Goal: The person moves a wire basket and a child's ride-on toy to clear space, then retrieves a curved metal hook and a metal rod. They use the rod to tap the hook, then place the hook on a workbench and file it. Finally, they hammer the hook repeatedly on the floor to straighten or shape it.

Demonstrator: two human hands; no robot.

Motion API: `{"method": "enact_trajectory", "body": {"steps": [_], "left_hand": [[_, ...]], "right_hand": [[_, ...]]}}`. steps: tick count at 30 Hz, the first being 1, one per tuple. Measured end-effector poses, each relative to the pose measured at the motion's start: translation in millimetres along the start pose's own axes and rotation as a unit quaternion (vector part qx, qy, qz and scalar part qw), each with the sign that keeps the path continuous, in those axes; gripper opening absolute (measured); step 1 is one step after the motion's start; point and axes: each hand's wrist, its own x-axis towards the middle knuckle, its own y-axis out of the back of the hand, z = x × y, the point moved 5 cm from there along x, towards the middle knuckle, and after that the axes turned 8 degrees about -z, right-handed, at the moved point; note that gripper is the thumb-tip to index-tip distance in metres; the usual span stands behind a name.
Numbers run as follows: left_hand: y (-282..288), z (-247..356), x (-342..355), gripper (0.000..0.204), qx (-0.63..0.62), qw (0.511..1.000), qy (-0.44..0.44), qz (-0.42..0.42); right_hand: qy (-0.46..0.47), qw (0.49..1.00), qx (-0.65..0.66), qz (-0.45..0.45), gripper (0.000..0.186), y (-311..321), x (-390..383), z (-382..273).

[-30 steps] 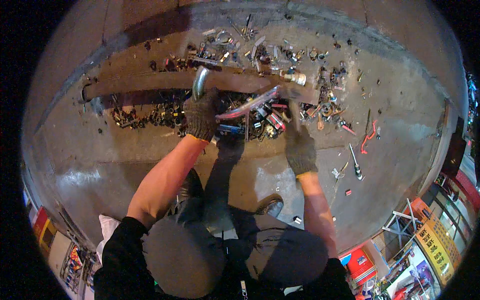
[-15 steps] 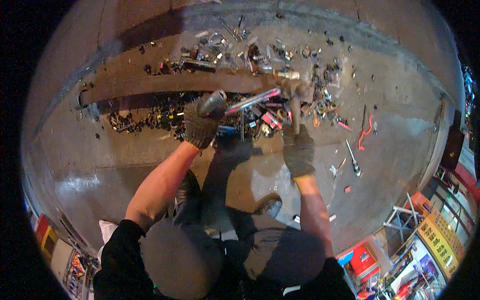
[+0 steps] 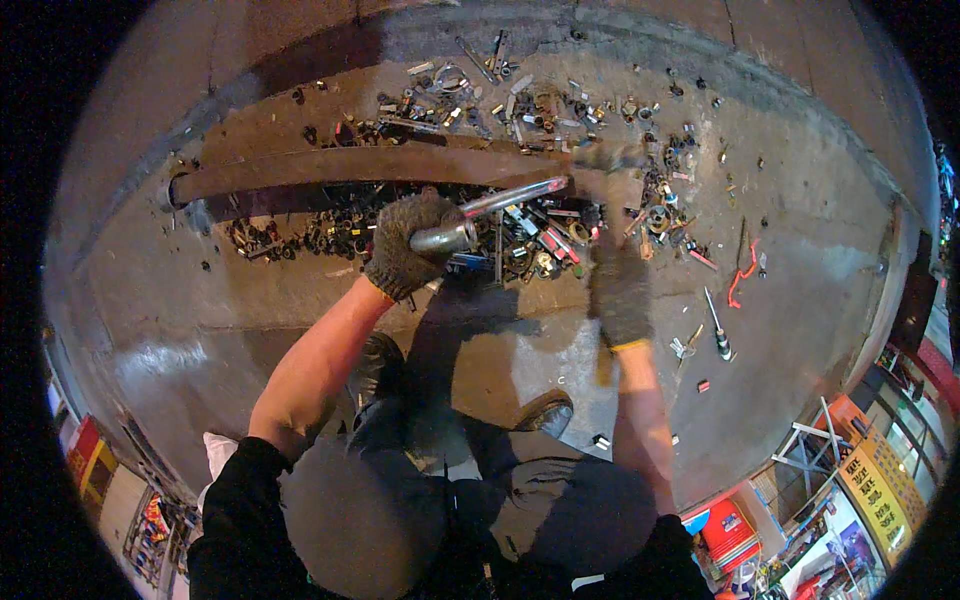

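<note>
My left hand [image 3: 412, 245], in a dark knit glove, is closed round a metal piece with a thick grey cylindrical end [image 3: 445, 238] and a long shiny bar [image 3: 515, 196]. Its bar reaches right to the end part of a long rusty metal beam [image 3: 350, 166]. In my gloved right hand [image 3: 622, 290] is the handle of a hammer [image 3: 612, 157], whose head is smeared by motion above the beam's right end. Whether the bar's tip touches the beam, I cannot tell.
Small metal scraps [image 3: 300, 238] lie heaped along the beam's near side, with more scraps [image 3: 540, 105] beyond it. On the floor to the right are a screwdriver [image 3: 718, 328] and a red strip [image 3: 742, 275]. A red container [image 3: 728, 535] stands at lower right.
My left hand has turned the metal piece over, so its thick end has swung from above the bar to below it. The hammer and right hand have shifted slightly right.
</note>
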Motion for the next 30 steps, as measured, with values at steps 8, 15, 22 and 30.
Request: {"method": "enact_trajectory", "body": {"steps": [8, 15, 22, 30], "left_hand": [[-8, 2, -3, 0.018, 0.019, 0.997, -0.069, 0.002], [-17, -9, -10, 0.050, 0.101, 0.986, -0.064, -0.120], [-20, -7, -14, 0.056, 0.063, 0.982, -0.134, -0.113], [-14, 3, 1, 0.019, 0.073, 0.974, -0.135, -0.168]], "right_hand": [[0.243, 0.949, 0.189, 0.065, 0.024, 49, -55, -12], [0.132, 0.984, -0.037, 0.112, 0.026, 17, -18, 1], [0.378, 0.901, -0.101, 0.189, 0.034, 45, -82, -51], [0.117, 0.985, 0.104, 0.079, 0.033, 53, -55, -42]]}}
